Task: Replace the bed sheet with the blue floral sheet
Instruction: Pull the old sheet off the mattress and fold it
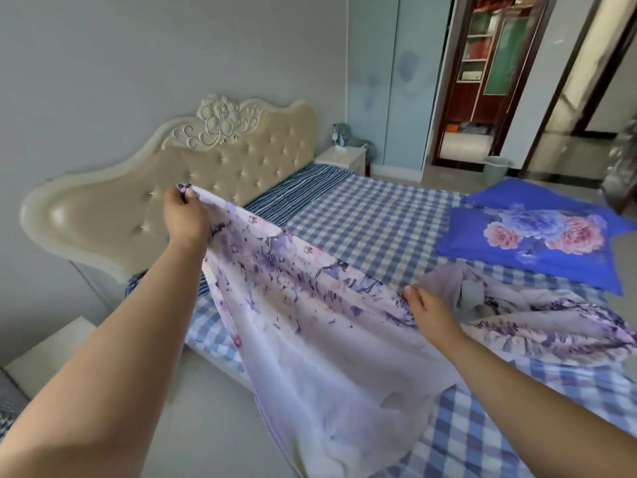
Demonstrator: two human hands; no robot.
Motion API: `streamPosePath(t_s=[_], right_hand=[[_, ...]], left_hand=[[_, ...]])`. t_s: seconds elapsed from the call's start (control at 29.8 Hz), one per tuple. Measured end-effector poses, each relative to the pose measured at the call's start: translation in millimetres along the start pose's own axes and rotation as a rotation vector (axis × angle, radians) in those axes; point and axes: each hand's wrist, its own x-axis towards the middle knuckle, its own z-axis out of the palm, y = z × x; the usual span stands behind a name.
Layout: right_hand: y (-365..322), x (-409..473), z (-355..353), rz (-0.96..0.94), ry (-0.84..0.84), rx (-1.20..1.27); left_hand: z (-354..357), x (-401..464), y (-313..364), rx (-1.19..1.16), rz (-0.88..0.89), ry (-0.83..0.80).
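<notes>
A pale lilac floral sheet is lifted off the bed and hangs over its near edge. My left hand grips a corner of it, raised in front of the headboard. Lower down, my right hand grips the same edge, and from there the rest of the sheet lies bunched to the right. The bed shows a blue-and-white checked cover, with a striped band at the head end. Two bright blue floral pillows lie on the far right side of the bed.
A cream tufted headboard stands against the grey wall. Beyond the bed are a white nightstand, a pale bin on the floor and an open doorway with shelves. A low white box sits at my left.
</notes>
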Motion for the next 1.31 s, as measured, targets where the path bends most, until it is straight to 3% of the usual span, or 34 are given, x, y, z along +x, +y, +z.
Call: streamPosePath(t_s=[0.07, 0.13, 0.23, 0.34, 0.44, 0.5, 0.6, 0.67, 0.77, 0.87, 1.01, 1.07, 1.17, 1.31], right_hand=[[-9, -1, -2, -0.08, -0.051, -0.078], [-12, 4, -2, -0.135, -0.195, -0.313], [-5, 25, -2, -0.063, -0.47, -0.539], [-1, 41, -7, 0.066, -0.649, -0.526], [0, 53, -15, 0.104, -0.721, -0.473], [7, 65, -14, 0.141, -0.665, -0.452], [16, 92, -13, 0.197, -0.374, -0.262], [7, 115, -22, 0.212, -0.189, -0.15], [-19, 167, -56, 0.146, -0.022, -0.22], [-61, 220, -101, 0.03, 0.207, -0.274], [-156, 290, -187, -0.186, 0.572, -0.05], [-207, 305, -225, -0.292, 0.678, 0.109], [-249, 306, -251, -0.387, 0.671, 0.2], [-220, 310, -248, -0.281, 0.33, 0.154]], left_hand=[[-7, 7, -15, 0.031, -0.034, 0.001], [-14, 13, -29, 0.058, -0.042, -0.006], [-19, 19, -43, 0.163, -0.025, -0.016], [-18, 25, -53, 0.371, -0.067, -0.01], [-13, 32, -59, 0.464, -0.138, -0.101], [-3, 37, -62, 0.43, -0.238, -0.202], [25, 40, -62, 0.121, -0.505, -0.377], [45, 42, -58, -0.01, -0.567, -0.354], [77, 48, -39, 0.016, -0.339, -0.309], [102, 58, -6, -0.155, -0.011, -0.406], [152, 112, 88, -0.254, 0.147, -0.221], [169, 131, 147, -0.383, 0.202, -0.145], [185, 144, 196, -0.466, 0.234, -0.106], [190, 166, 191, -0.588, 0.076, -0.031]])
